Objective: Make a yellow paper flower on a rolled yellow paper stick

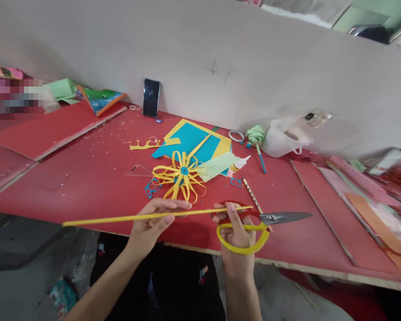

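Observation:
A long, thin yellow paper strip [110,220] stretches across both hands above the front edge of the table. My left hand [153,223] pinches it near its middle between thumb and fingers. The strip's right end lies against the thumb of my right hand [235,229]. That hand also grips scissors [282,217] with one red and one yellow handle, the blades closed and pointing right. Just beyond my hands sits a paper flower [185,170] of looped yellow strips with a blue centre.
Blue and yellow paper sheets [195,140] lie behind the flower, with a glue bottle [239,165] and a striped pencil [252,196] to the right. A phone [151,98] leans on the wall. A white plastic bag [284,139] stands at the back right.

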`<state>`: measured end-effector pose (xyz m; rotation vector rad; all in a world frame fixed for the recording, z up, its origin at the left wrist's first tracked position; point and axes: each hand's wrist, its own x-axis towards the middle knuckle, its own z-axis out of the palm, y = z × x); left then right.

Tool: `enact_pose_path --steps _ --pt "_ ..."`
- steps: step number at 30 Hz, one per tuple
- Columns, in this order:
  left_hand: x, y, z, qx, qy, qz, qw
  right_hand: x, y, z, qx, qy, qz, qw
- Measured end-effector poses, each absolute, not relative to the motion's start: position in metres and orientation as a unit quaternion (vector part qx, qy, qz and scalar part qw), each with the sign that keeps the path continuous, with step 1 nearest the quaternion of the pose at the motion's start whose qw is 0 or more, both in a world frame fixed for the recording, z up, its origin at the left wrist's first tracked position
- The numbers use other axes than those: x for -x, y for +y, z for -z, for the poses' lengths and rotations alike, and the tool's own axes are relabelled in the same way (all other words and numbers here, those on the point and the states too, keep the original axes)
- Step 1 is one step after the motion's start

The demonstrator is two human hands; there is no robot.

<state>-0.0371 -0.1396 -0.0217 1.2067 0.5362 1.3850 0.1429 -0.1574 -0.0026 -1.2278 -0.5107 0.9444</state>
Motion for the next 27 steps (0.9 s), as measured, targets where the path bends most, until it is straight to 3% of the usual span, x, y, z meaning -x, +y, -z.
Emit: enact_pose_path --steps 6,11,19,27 --pt "0.015 -0.138 0.027 -0.339 0.317 -0.551 0.694 -0.132 -0.166 0.011 0.557 -0.259 -0.386 0.689" --pt "0.025 -0.123 0.020 -0.294 0.343 -0.616 0.645 -0.134 -0.196 0.023 0.496 -0.388 -0.495 0.598" --pt "0.053 -0.112 0.004 -0.327 0.349 -0.677 0.560 -0.140 -0.250 0.035 0.529 -0.516 -0.493 0.459" --pt "0.056 -0.118 -0.001 -0.367 0.353 -0.680 0.528 -0.148 -0.256 0.034 0.574 -0.528 -0.494 0.383"
